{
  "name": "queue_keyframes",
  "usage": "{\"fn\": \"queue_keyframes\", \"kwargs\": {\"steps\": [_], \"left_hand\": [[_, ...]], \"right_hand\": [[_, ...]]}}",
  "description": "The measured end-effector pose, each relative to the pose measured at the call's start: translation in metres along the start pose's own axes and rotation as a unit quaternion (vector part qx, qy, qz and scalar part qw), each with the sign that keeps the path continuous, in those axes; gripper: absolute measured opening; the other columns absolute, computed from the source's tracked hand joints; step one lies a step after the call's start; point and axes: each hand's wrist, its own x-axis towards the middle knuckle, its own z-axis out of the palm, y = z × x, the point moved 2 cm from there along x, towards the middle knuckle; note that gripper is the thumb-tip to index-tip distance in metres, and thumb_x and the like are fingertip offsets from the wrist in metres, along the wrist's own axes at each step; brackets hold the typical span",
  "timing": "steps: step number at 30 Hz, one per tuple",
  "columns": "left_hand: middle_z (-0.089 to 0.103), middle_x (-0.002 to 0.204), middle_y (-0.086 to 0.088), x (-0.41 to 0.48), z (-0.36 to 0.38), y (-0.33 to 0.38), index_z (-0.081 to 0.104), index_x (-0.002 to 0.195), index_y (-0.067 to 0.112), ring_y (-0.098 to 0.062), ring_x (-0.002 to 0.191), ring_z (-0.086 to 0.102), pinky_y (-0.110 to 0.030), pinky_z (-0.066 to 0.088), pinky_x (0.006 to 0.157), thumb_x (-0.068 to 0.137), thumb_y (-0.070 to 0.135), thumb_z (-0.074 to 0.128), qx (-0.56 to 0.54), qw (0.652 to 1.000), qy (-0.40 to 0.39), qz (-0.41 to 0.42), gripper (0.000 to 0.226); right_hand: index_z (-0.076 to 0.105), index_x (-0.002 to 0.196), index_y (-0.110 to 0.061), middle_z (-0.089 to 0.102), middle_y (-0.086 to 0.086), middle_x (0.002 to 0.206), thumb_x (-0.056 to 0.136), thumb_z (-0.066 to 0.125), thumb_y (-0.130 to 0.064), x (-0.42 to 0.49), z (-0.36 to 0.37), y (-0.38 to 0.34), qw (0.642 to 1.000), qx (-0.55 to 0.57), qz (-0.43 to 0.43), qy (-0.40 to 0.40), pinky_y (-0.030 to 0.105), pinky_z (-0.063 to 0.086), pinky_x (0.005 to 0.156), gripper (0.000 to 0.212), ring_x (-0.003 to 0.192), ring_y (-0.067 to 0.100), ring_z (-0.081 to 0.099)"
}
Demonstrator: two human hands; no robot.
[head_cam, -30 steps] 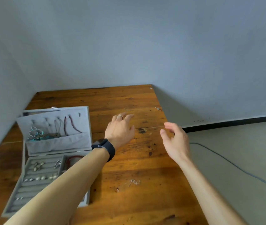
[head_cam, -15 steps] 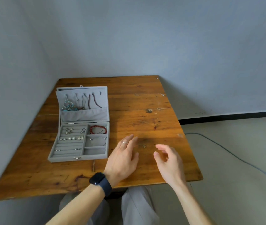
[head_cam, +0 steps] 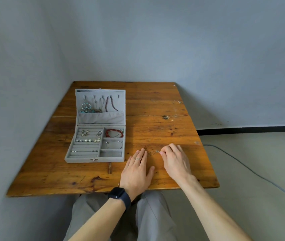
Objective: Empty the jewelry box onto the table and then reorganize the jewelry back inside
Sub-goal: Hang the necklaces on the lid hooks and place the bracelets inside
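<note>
An open grey jewelry box (head_cam: 94, 159) lies on the left half of the wooden table (head_cam: 155, 129). Necklaces (head_cam: 103, 106) hang in its raised lid; earrings, pearls and a red bead bracelet (head_cam: 114, 133) fill its compartments. A thin silver chain (head_cam: 153, 152) lies on the table to the right of the box. My left hand (head_cam: 137, 169) rests flat on the wood with its fingertips at the chain's left end. My right hand (head_cam: 175, 160) is curled over the chain's right end and pinches it with thumb and finger.
Another thin chain (head_cam: 178, 101) lies near the table's far right edge. A grey cable (head_cam: 242, 164) runs across the floor to the right. Walls stand close behind and to the left of the table. My knees are under the near edge.
The view pulled back from the table's far side. Both hands came down from the air near the far chain to the near table, where the right now pinches the silver chain.
</note>
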Motion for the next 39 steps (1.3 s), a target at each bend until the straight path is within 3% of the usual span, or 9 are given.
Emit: {"fn": "queue_keyframes", "kwargs": {"steps": [6,10,13,18,22,26,30,36,39], "left_hand": [[0.015,0.167,0.005,0.004,-0.007,-0.004,0.018,0.159,0.021,-0.013,0.153,0.009,-0.032,0.016,0.122,0.101,0.06,0.029,0.041,0.999,0.003,0.016,0.071],[0.021,0.165,0.005,0.006,-0.011,-0.002,0.024,0.158,0.022,-0.015,0.152,0.015,-0.035,0.022,0.121,0.1,0.061,0.033,0.042,0.999,0.001,0.012,0.071],[0.032,0.161,0.005,0.011,-0.018,0.001,0.034,0.153,0.025,-0.017,0.148,0.027,-0.038,0.031,0.117,0.097,0.062,0.042,0.015,1.0,-0.003,-0.004,0.068],[0.059,0.137,0.009,0.019,-0.043,0.015,0.06,0.134,0.033,-0.01,0.128,0.05,-0.032,0.043,0.104,0.088,0.056,0.064,-0.273,0.962,-0.005,0.024,0.051],[0.073,0.105,0.018,0.016,-0.056,0.018,0.076,0.106,0.032,0.004,0.102,0.062,-0.027,0.05,0.094,0.085,0.051,0.072,-0.346,0.935,-0.049,0.062,0.028],[0.074,0.088,0.017,0.013,-0.054,0.014,0.078,0.086,0.027,0.003,0.088,0.064,-0.02,0.046,0.085,0.081,0.046,0.078,-0.366,0.927,-0.056,0.052,0.02],[0.075,0.086,0.014,0.011,-0.054,0.009,0.079,0.084,0.025,-0.001,0.086,0.067,-0.02,0.049,0.084,0.08,0.043,0.08,-0.37,0.925,-0.073,0.048,0.019],[0.074,0.083,0.014,0.017,-0.062,-0.005,0.079,0.083,0.027,0.003,0.081,0.065,-0.012,0.046,0.074,0.079,0.041,0.082,-0.307,0.949,-0.061,0.044,0.015],[0.073,0.081,0.017,0.016,-0.063,-0.016,0.079,0.08,0.03,0.007,0.082,0.063,-0.007,0.042,0.071,0.078,0.041,0.082,-0.303,0.952,-0.04,0.014,0.012]], "right_hand": [[0.061,0.101,-0.018,0.06,-0.006,0.101,0.102,0.052,-0.025,-0.01,-0.013,0.001,0.976,0.2,0.082,-0.023,0.013,0.038,0.075,0.012,0.092,0.01,0.055],[0.06,0.1,-0.021,0.064,-0.008,0.094,0.102,0.051,-0.026,-0.014,-0.028,-0.006,0.952,0.266,0.145,-0.046,0.018,0.042,0.075,0.011,0.088,0.006,0.058],[0.059,0.098,-0.022,0.068,-0.011,0.092,0.103,0.049,-0.025,-0.014,-0.04,-0.013,0.933,0.316,0.156,-0.079,0.012,0.044,0.07,0.011,0.083,0.002,0.063],[0.058,0.094,-0.026,0.069,-0.01,0.089,0.103,0.049,-0.026,-0.011,-0.064,-0.021,0.931,0.322,0.104,-0.138,0.018,0.048,0.073,0.013,0.084,0.003,0.063],[0.057,0.092,-0.034,0.07,-0.011,0.088,0.101,0.05,-0.035,-0.011,-0.078,-0.023,0.944,0.274,0.061,-0.172,0.028,0.053,0.08,0.011,0.087,0.004,0.064],[0.057,0.095,-0.03,0.069,-0.012,0.085,0.101,0.052,-0.034,-0.018,-0.088,-0.031,0.959,0.223,0.027,-0.172,0.032,0.055,0.074,0.009,0.082,0.005,0.063],[0.056,0.097,-0.028,0.065,-0.01,0.086,0.102,0.051,-0.032,-0.023,-0.091,-0.035,0.962,0.211,0.036,-0.17,0.027,0.05,0.065,0.008,0.075,0.008,0.061],[0.066,0.111,-0.026,0.071,-0.007,0.086,0.101,0.055,-0.029,-0.025,-0.094,-0.026,0.875,0.334,0.091,-0.338,0.019,0.051,0.068,0.016,0.07,0.003,0.06],[0.071,0.104,-0.023,0.069,-0.008,0.083,0.1,0.056,-0.028,-0.023,-0.094,-0.022,0.881,0.329,0.1,-0.325,0.02,0.05,0.069,0.017,0.07,0.004,0.058]]}}
